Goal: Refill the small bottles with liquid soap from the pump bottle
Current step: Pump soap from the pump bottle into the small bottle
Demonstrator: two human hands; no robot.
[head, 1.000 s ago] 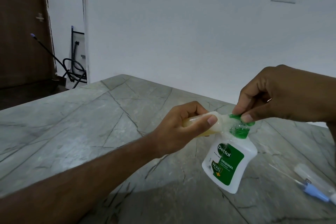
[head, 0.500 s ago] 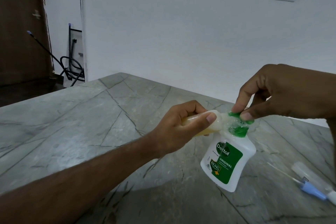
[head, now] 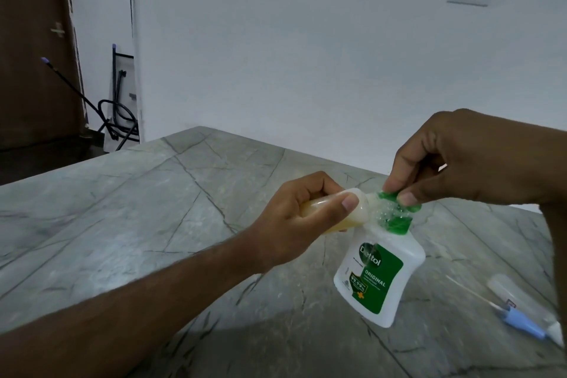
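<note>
Little change since earlier frames: both hands stay at pump bottle, view shifted slightly. Left hand (head: 302,219) grips small bottle (head: 135,211) sideways, mouth against green pump head (head: 395,212). Right hand (head: 460,159) pinches pump head from above. White pump bottle (head: 380,279) tilted on grey surface (head: 153,209), centre-right. Blue-tipped sprayer piece (head: 521,321) lies near right.

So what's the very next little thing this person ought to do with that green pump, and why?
Probably press the green pump head down again. The right hand pinches it, and the left hand holds the small bottle on its side with its mouth against the spout. That bottle looks only partly filled with yellowish soap, and the pump bottle rests tilted on the table.
</note>
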